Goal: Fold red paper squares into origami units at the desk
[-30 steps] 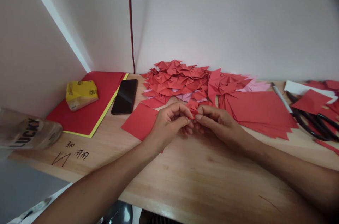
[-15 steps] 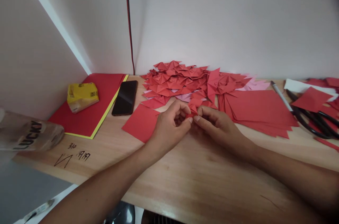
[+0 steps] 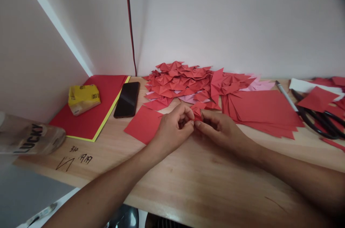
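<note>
Between my two hands is a small folded red paper (image 3: 198, 110), partly hidden by the fingers. My left hand (image 3: 176, 122) pinches it from the left with thumb and fingertips. From the right, my right hand (image 3: 219, 127) pinches it too, and the thumbs nearly meet. Just behind lies a heap of folded red and pink paper pieces (image 3: 183, 80) against the wall. A flat red paper square (image 3: 142, 124) rests to the left, partly under my left hand. Right of my hands is a stack of red paper sheets (image 3: 265, 109).
On the left, a black phone (image 3: 126, 99) lies beside large red sheets (image 3: 104, 113) bearing a yellow packet (image 3: 84, 99). A clear bottle (image 3: 32, 137) stands at the left edge. A pen (image 3: 287, 96) and black-handled scissors (image 3: 315, 122) lie right, among paper scraps.
My hands have shifted very slightly at the folded paper, the right thumb moving a little left and down. Both keep their pinch, and the other things stay in place.
</note>
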### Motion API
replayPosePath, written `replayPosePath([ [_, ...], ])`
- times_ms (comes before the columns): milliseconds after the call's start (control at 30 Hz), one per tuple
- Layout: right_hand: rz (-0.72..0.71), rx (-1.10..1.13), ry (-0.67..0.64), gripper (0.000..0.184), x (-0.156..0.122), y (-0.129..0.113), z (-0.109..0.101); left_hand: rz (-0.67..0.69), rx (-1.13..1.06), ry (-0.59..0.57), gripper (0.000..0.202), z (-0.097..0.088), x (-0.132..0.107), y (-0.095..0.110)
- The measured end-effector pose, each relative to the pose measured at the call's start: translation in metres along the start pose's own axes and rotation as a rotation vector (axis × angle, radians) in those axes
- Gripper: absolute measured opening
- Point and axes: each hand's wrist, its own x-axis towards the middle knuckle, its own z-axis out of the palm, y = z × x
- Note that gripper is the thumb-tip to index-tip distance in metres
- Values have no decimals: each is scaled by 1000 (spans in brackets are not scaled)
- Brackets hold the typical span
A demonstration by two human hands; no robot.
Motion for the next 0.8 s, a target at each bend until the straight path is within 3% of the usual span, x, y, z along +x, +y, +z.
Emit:
replayPosePath([
  [267,0,15,-38,20,0,-1,-3,-98,-303,-73,7,-1,1,3],
  [533,-2,21,-5,18,1,-1,-1,-48,-110,-22,7,0,1,4],
  [800,-20,53,-52,20,1,-2,-3,-96,-319,-51,7,-1,1,8],
])
